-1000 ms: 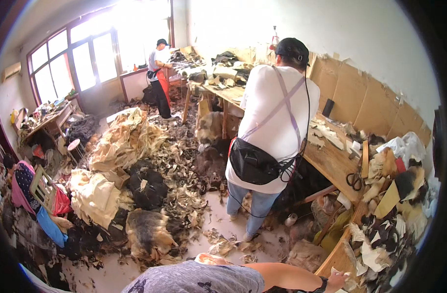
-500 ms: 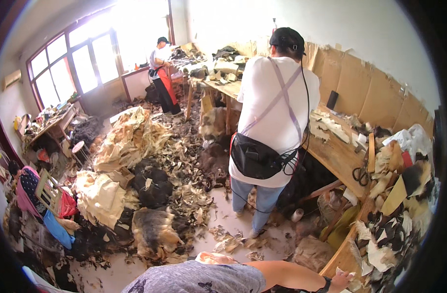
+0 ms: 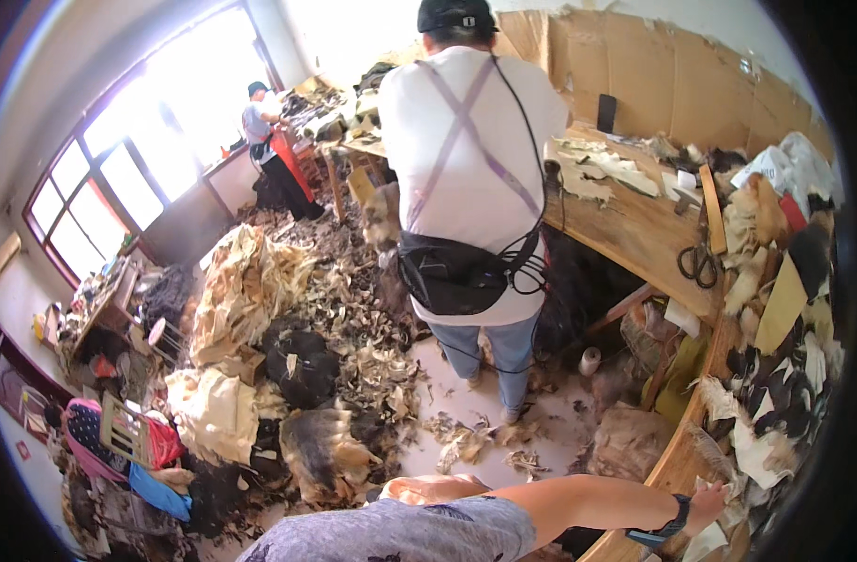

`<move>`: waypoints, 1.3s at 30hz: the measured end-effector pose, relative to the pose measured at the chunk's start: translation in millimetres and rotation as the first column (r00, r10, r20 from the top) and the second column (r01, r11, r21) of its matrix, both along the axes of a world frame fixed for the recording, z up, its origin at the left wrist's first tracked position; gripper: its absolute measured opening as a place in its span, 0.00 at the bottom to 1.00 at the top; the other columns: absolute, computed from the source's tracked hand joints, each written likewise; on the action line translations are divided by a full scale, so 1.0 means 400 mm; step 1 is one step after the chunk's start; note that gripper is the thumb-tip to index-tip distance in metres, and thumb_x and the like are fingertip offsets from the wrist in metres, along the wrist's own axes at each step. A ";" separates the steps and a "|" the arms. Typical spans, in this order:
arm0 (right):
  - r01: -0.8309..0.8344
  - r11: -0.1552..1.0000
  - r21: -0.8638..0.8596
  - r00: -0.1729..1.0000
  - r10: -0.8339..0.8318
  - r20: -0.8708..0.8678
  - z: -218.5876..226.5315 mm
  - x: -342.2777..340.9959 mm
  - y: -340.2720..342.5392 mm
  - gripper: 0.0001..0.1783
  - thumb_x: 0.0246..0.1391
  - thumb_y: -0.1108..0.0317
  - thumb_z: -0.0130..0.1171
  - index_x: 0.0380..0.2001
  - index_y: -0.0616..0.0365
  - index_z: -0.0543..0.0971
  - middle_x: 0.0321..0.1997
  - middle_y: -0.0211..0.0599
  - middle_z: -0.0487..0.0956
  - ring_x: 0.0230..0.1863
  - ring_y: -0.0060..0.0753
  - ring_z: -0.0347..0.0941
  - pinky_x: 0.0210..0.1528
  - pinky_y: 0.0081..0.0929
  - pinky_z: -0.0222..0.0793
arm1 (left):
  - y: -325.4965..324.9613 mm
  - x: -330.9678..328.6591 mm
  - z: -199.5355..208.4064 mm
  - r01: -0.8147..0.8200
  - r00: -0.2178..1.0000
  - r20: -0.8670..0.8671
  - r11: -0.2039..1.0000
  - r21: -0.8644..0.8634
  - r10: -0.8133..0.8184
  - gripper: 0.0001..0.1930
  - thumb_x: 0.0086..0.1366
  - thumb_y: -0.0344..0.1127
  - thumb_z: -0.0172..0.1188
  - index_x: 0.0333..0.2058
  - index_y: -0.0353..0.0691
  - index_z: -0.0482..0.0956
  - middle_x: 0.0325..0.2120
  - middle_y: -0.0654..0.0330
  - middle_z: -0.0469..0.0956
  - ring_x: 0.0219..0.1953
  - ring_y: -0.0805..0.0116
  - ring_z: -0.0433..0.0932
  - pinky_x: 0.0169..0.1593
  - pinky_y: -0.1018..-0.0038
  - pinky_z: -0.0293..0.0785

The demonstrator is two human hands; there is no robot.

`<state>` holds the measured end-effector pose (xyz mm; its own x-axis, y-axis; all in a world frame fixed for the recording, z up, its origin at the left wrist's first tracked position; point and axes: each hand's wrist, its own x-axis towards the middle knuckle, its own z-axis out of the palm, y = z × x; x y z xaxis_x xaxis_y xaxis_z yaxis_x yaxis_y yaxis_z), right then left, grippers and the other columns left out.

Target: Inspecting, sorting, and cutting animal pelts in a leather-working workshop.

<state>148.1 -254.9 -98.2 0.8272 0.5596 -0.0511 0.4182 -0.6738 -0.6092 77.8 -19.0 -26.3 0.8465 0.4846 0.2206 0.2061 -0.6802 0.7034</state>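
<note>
The room's floor [image 3: 559,436] is strewn with scraps [image 3: 353,323]; near right, the right hand [image 3: 707,507] meets fur pieces [image 3: 761,456] beside the wooden surface [image 3: 681,464], its grip unclear to me.

Air conditioner [image 3: 7,256] near bright windows [image 3: 131,181]

Daylight floods in from the window [image 3: 152,140] at ten o'clock, blown out to white. Deep shadow sits under the table [image 3: 625,229] at three o'clock. Straight edges bend toward the picture's dark, vignetted border.
</note>
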 end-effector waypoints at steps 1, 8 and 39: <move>-0.106 0.994 0.037 0.993 0.108 -0.056 -0.013 -0.051 0.072 0.20 0.45 0.63 0.59 0.39 0.65 0.71 0.40 0.51 0.72 0.45 0.46 0.66 0.50 0.39 0.61 | 0.072 0.025 -0.046 -0.119 0.991 -0.054 0.992 0.041 0.121 0.20 0.39 0.34 0.59 0.36 0.37 0.75 0.46 0.51 0.62 0.48 0.53 0.61 0.45 0.55 0.63; -0.265 0.961 0.084 0.935 0.277 -0.219 -0.057 -0.171 0.194 0.20 0.45 0.63 0.59 0.40 0.64 0.71 0.40 0.51 0.72 0.45 0.46 0.66 0.50 0.39 0.62 | 0.254 -0.048 -0.125 -0.360 0.903 -0.200 0.924 0.129 0.380 0.18 0.33 0.29 0.61 0.30 0.35 0.78 0.43 0.50 0.60 0.47 0.52 0.59 0.41 0.55 0.64; -0.029 0.980 -0.197 0.934 0.096 0.343 0.244 -0.127 -0.586 0.25 0.39 0.62 0.59 0.43 0.61 0.72 0.40 0.52 0.70 0.39 0.51 0.68 0.42 0.38 0.64 | -0.262 -0.192 0.072 0.735 0.623 -0.330 0.675 -0.061 -0.709 0.08 0.50 0.36 0.54 0.29 0.42 0.76 0.39 0.51 0.62 0.47 0.54 0.59 0.41 0.58 0.66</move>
